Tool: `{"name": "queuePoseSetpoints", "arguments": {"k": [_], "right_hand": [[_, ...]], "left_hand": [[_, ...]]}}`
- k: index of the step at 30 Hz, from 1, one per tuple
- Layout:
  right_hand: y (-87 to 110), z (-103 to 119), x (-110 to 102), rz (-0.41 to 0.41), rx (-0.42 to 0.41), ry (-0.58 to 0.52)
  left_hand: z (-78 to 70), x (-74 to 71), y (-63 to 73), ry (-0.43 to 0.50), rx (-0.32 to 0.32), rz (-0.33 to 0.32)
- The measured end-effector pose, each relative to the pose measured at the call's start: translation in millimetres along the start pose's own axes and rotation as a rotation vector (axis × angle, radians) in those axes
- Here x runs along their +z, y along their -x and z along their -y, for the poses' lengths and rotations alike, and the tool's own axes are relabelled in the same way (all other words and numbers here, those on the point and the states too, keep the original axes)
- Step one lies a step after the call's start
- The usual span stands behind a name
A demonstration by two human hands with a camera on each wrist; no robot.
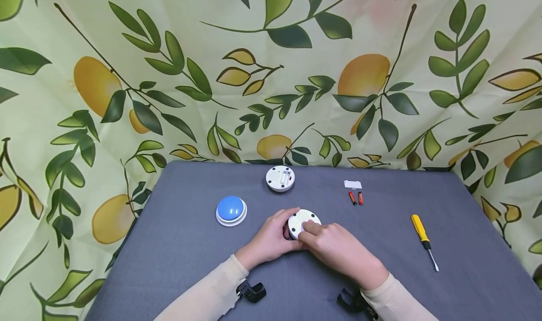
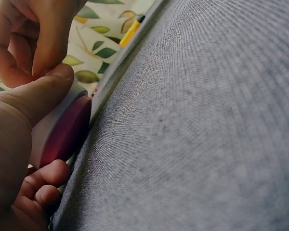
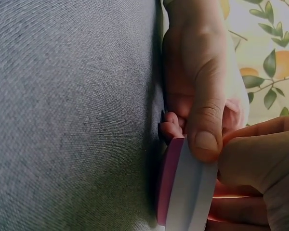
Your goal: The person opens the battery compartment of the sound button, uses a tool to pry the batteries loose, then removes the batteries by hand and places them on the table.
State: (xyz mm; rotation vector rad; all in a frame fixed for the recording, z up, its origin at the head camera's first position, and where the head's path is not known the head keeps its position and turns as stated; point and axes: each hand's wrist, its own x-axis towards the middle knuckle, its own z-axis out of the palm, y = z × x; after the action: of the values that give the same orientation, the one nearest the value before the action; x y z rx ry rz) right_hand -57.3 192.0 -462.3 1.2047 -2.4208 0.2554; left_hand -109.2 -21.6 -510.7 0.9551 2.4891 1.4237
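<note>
My left hand point(image 1: 271, 238) grips a round white push button point(image 1: 301, 216) by its side, with its dotted base turned up. The button's purple dome point(image 2: 70, 132) faces down toward the cloth, as the left wrist view shows. Over the base, the bent fingers of my right hand point(image 1: 338, 248) pinch at its middle, and they hide the spot they work on. The left thumb point(image 3: 205, 139) lies along the white rim. Behind is a second push button point(image 1: 280, 178), base up, its battery compartment uncovered. A blue-domed push button point(image 1: 231, 210) sits upright to the left.
At the back right lie a small white battery cover point(image 1: 353, 184) and two red-and-black batteries point(image 1: 352, 198). A screwdriver point(image 1: 423, 238) with a yellow handle is farther right. The grey cloth-covered table point(image 1: 182, 264) meets a leaf-and-fruit patterned curtain point(image 1: 237, 137) at its back edge.
</note>
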Motion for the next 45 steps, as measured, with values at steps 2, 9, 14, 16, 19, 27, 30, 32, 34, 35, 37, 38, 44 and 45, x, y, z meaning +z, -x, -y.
{"name": "queuePoseSetpoints", "arguments": {"k": [2, 9, 14, 16, 19, 27, 30, 32, 34, 35, 37, 38, 44, 45], "right_hand": [[0.1, 0, 0, 0.005, 0.004, 0.001], [0.6, 0, 0, 0.002, 0.006, 0.006], [1.3, -1, 1, 0.0, 0.003, 0.01], [1.6, -2, 2, -0.002, -0.002, 0.015], [2.2, -2, 3, -0.013, -0.002, 0.009], [3.1, -5, 4, -0.028, 0.007, -0.029], [2.2, -6, 2, -0.044, 0.0, -0.02], [1.5, -8, 0, -0.064, 0.005, -0.031], [0.8, -9, -1, -0.075, 0.007, -0.037], [0.6, -9, -2, -0.076, 0.007, -0.038], [0.6, -9, -2, -0.07, 0.002, -0.037], [0.6, -10, -3, -0.065, 0.0, -0.031], [2.9, -13, -8, -0.048, 0.019, -0.068], [3.3, -15, -10, -0.041, 0.031, -0.082]], "left_hand": [[-1.3, -0.3, -0.4, 0.003, -0.002, -0.002], [-1.4, 0.9, -1.3, 0.017, -0.006, -0.021], [-0.6, 1.7, -2.0, 0.026, -0.017, -0.036], [0.0, 2.1, -2.3, 0.032, -0.019, -0.036], [-0.3, 1.9, -2.3, 0.038, -0.019, -0.036], [-0.4, 1.2, -3.0, 0.054, -0.028, -0.029], [-0.1, 1.5, -3.6, 0.045, -0.02, -0.03], [-0.5, 1.7, -3.8, 0.036, -0.015, -0.029], [-0.8, 2.1, -3.8, 0.03, -0.018, -0.028], [-1.1, 2.2, -3.7, 0.032, -0.02, -0.028], [-1.4, 2.3, -3.1, 0.041, -0.033, -0.033], [-1.2, 2.2, -3.3, 0.044, -0.037, -0.036], [0.7, 2.1, -3.1, 0.068, -0.035, -0.044], [1.0, 2.2, -2.9, 0.074, -0.036, -0.044]]}}
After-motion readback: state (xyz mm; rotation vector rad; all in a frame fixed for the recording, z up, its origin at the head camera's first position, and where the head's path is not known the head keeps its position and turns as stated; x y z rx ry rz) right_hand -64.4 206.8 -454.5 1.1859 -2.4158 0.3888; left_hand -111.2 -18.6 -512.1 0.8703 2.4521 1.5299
